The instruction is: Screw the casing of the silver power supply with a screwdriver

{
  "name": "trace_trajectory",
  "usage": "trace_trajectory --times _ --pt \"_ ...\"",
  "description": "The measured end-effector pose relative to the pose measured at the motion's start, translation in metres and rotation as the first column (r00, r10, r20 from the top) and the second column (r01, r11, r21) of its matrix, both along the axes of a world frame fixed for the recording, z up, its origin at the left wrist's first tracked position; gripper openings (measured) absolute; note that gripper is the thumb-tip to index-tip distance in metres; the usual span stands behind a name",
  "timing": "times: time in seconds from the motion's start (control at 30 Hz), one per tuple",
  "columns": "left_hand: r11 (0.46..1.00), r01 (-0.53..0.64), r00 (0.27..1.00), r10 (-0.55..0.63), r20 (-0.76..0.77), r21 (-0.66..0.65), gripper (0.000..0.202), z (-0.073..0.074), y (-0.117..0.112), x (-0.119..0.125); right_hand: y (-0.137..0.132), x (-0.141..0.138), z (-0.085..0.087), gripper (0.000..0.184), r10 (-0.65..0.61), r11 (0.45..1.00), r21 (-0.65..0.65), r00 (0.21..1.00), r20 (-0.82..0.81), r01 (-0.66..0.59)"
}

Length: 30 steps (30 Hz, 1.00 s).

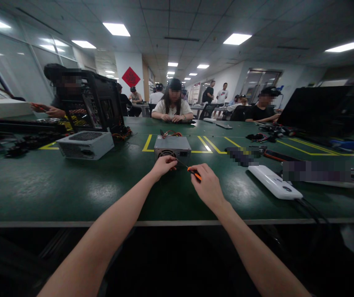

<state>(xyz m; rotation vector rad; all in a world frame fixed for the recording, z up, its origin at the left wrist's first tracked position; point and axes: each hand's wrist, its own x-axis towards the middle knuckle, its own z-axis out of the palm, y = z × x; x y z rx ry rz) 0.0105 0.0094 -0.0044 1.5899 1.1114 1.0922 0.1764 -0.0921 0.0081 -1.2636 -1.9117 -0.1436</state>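
A grey computer power supply [177, 143] stands on the green table in front of me, its fan grille and socket side facing me. My right hand [206, 181] is wrapped round the orange and black handle of a screwdriver [194, 173], whose thin shaft points left towards the fan side. At the lower front of the power supply, my left hand [164, 166] is closed in a pinch by the shaft's tip. Whatever lies between its fingertips is too small or hidden to make out.
Left of me sit a second power supply [86, 145] and an open black computer case [95, 99]. A white power strip [274, 181] with black cables lies to the right, near a large black monitor [328, 111]. Across the table [118, 198] sits a person [173, 103].
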Motion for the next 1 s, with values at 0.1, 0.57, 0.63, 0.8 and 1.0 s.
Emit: trace_trajectory --times 0.1,0.57,0.63,0.8,1.0 --pt "1.0 -0.004 1.0 0.004 -0.008 0.002 0.013 0.0 -0.001 0.0 -0.001 0.0 -0.001 0.019 0.003 1.0 0.002 1.0 -0.007 -0.003" --pt "0.979 0.081 0.985 -0.05 0.166 -0.189 0.022 -0.002 0.002 -0.003 -0.004 0.003 -0.002 0.019 -0.002 1.0 0.005 1.0 -0.023 0.002" --pt "0.973 0.087 0.977 -0.041 0.208 -0.215 0.02 0.0 0.001 -0.003 -0.005 0.003 -0.001 0.019 -0.007 1.0 -0.006 1.0 -0.021 0.007" --pt "0.961 0.1 0.958 -0.023 0.287 -0.258 0.01 0.006 -0.002 -0.004 -0.007 0.003 0.0 0.019 -0.006 1.0 -0.007 1.0 -0.025 0.006" --pt "0.934 0.148 0.914 -0.004 0.406 -0.324 0.006 0.008 -0.002 -0.006 -0.008 0.003 -0.002 0.018 0.011 1.0 0.025 0.999 -0.036 -0.01"
